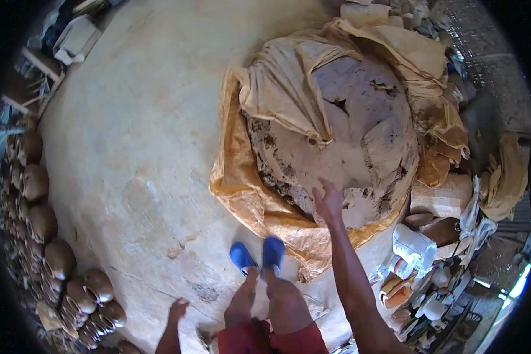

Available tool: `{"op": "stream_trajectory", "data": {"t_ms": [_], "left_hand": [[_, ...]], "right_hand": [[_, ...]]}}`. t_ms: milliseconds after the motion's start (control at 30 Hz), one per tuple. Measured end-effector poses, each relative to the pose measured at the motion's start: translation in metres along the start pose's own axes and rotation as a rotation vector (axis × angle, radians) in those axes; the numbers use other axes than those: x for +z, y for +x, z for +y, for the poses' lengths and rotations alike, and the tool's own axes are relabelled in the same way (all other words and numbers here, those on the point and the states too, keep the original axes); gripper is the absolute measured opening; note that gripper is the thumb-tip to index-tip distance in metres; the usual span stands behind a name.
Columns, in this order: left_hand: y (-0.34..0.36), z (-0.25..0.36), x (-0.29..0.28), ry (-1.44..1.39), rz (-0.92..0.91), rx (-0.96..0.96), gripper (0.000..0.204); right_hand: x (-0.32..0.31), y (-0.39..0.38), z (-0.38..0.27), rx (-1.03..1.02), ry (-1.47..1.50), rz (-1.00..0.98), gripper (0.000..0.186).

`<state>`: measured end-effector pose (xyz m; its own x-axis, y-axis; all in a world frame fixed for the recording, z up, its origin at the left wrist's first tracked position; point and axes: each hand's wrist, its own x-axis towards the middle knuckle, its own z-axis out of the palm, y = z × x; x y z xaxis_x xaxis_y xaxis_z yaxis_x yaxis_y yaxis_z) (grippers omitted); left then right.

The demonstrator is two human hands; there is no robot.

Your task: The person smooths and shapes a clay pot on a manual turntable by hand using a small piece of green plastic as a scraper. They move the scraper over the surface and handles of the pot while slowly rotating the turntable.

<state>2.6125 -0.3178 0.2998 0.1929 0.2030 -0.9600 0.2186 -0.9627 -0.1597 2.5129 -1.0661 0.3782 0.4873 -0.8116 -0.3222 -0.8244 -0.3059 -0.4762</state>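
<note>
A large mound of grey-brown clay [360, 135] sits on the floor in front of me, on the right. An orange-tan woven plastic sheet [236, 177] lies around it, and a fold of the sheet covers its upper left part. Reaching forward, my right hand [329, 203] is over the near edge of the clay with its fingers stretched and apart; whether it touches the surface I cannot tell. My left hand [179, 308] hangs low at my side above the floor, empty, its fingers loosely bent.
Rounded brown clay pots [59, 259] stand in rows along the left. On the right are a clear plastic container [414, 246], a wrapped block [442, 196] and assorted clutter. My feet, in blue shoes [273, 252], stand by the sheet's near edge on the concrete floor [130, 135].
</note>
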Motion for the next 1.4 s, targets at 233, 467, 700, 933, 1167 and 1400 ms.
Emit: {"op": "stream_trajectory", "data": {"t_ms": [233,467,700,933,1167,1400], "left_hand": [[-0.055,0.182,-0.091,-0.314,0.050,0.214,0.076],[-0.087,0.404,-0.260,-0.362,0.114,0.349,0.057],[-0.165,0.562,-0.330,-0.399,0.177,0.607,0.050],[-0.227,0.753,-0.318,0.593,0.594,1.391,0.080],[-0.079,0.937,-0.425,-0.639,0.285,1.169,0.052],[-0.018,1.090,-0.680,-0.605,0.307,1.085,0.041]], "right_hand": [[0.003,0.155,0.033,0.320,0.034,0.225,0.063],[0.050,0.231,0.062,0.410,-0.279,0.352,0.047],[0.035,0.224,-0.037,0.282,0.001,0.129,0.035],[0.004,0.285,-0.310,0.154,0.772,-0.003,0.028],[-0.002,0.475,-0.515,-0.095,0.757,0.130,0.031],[0.028,0.552,-0.596,-0.114,0.538,-0.002,0.055]]}}
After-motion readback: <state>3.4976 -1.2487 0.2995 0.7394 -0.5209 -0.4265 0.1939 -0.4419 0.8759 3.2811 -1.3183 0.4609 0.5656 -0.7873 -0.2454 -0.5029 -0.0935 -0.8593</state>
